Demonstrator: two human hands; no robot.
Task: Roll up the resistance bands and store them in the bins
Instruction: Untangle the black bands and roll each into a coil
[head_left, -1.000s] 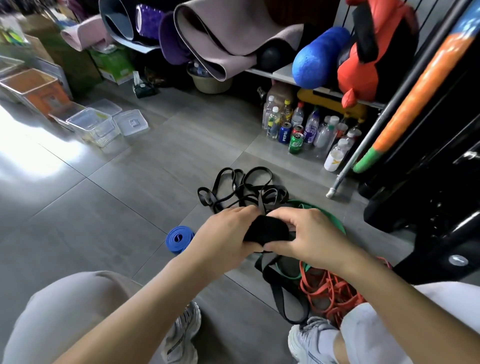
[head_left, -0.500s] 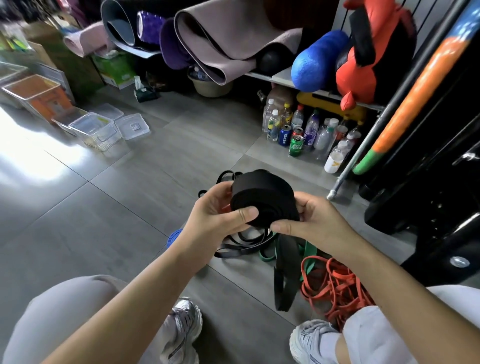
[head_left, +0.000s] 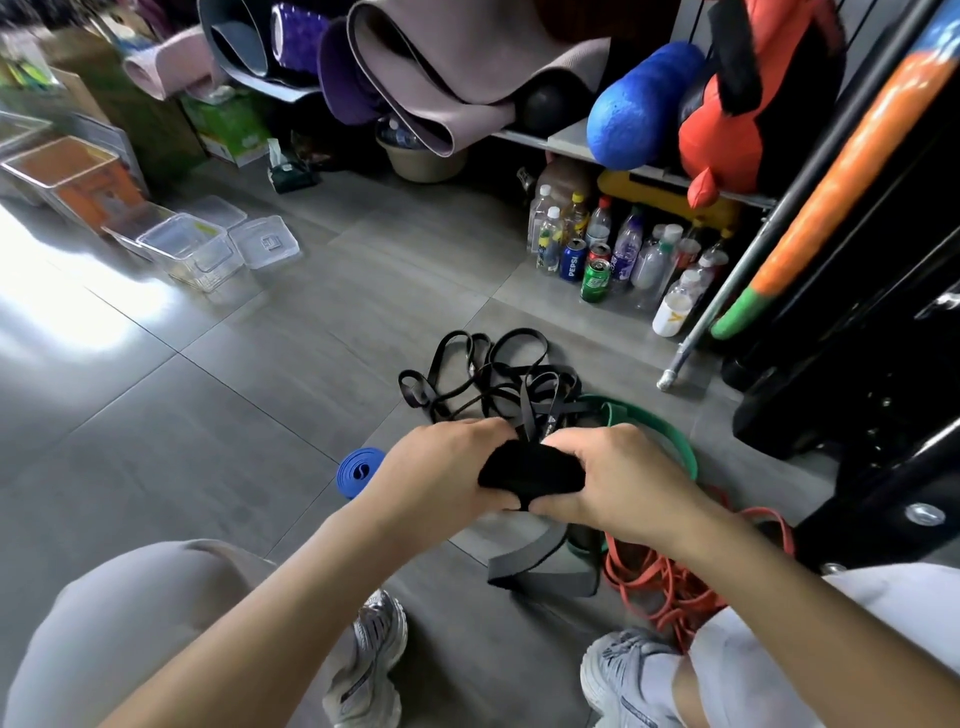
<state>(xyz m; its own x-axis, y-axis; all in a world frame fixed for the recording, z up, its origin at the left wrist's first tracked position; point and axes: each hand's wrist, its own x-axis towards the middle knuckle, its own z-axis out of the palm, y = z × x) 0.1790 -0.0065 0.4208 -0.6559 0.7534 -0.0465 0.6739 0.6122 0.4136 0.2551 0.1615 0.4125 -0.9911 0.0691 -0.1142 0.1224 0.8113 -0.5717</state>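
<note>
- Head view: the left hand (head_left: 441, 467) and the right hand (head_left: 621, 483) meet low over the floor (head_left: 208, 431). Each has its fingers curled round one end of a black roll of band (head_left: 530, 470), which is held tight between them, and the thumbs are tucked under it.
- The loose tail (head_left: 524, 564) of that same band hangs from the roll and lies folded on the floor below the hands.
- Just beyond the hands a tangle of thin black bands (head_left: 488, 379) lies spread on the tiles.
- A green band (head_left: 670, 441) curves on the floor to the right of the tangle, partly hidden by the right hand.
- A heap of orange bands (head_left: 660, 577) lies under the right forearm, beside the right shoe (head_left: 623, 675).
- A blue rolled band (head_left: 358, 470) rests on the floor just left of the left wrist.
- Clear bins (head_left: 192, 249) stand open at the far left, well apart from the hands, with a lid (head_left: 265, 241) beside them.
- Bottles and cans (head_left: 613, 249) stand in a cluster under the shelf (head_left: 566, 140).
</note>
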